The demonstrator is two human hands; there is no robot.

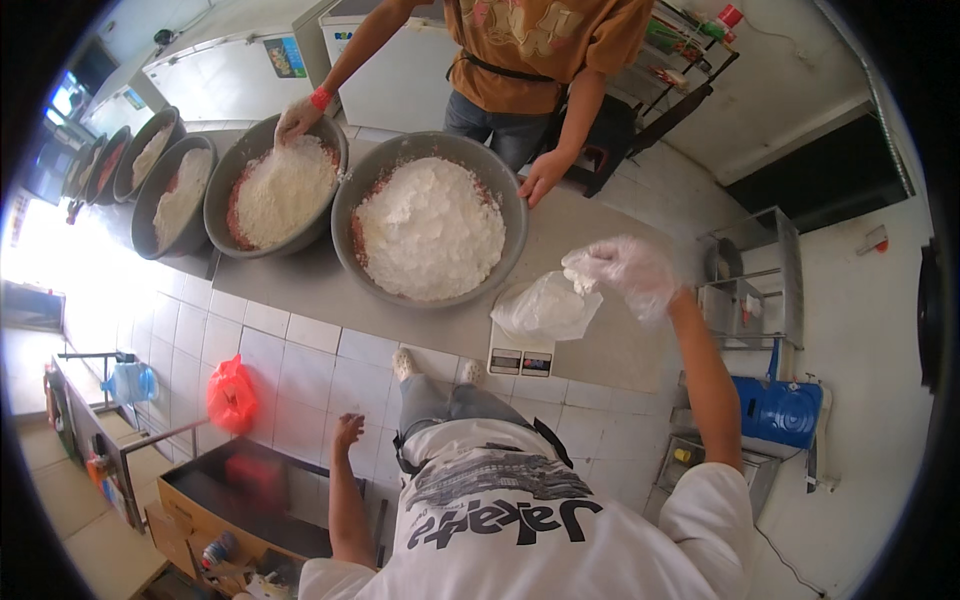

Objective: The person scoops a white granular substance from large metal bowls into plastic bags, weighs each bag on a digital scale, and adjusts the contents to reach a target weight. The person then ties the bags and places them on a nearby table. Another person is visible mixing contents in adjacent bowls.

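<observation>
My right hand (622, 274), in a clear plastic glove, pinches a clump of white powder (579, 283). Just below it, a clear plastic bag (544, 311) with white contents rests on a white digital scale (520, 360). My left hand (349, 430) hangs low beside my body, away from the table, with nothing in it and its fingers loosely apart. Left of the bag stands a large grey basin (341, 251), where white powder (435, 225) is heaped over reddish ground material (358, 238) that looks like minced meat.
A co-worker (547, 45) across the steel table (300, 281) has one hand (298, 120) in the second basin (214, 214) and the other (547, 176) at the large basin's rim. Several similar basins continue leftward. A red plastic bag (231, 396) lies on the tiled floor (262, 360).
</observation>
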